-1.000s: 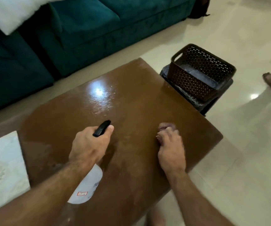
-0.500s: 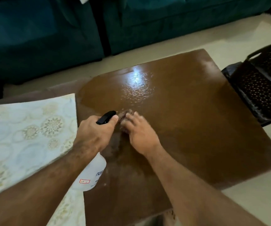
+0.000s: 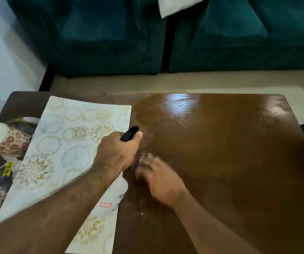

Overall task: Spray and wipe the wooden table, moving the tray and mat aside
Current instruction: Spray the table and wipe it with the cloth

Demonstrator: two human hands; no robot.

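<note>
On wooden table (image 3: 230,162), left hand (image 3: 118,153) gripping spray bottle (image 3: 116,197) at mat (image 3: 65,143) edge, right hand (image 3: 158,178) blurred, grip unclear.

The left hand (image 3: 117,153) is curled in a fist-like grip, knuckles up, thumb forward, its bare forearm reaching in from the lower left; the right hand (image 3: 158,177) lies palm down, fingers (image 3: 144,162) blurred, just beside the left, its forearm entering from the lower right.

Wooden table (image 3: 230,162), brown, glossy, wet sheen toward far edge. Patterned mat (image 3: 65,143) lies flat on its left part. Floral cups (image 3: 4,142) at far left.
</note>
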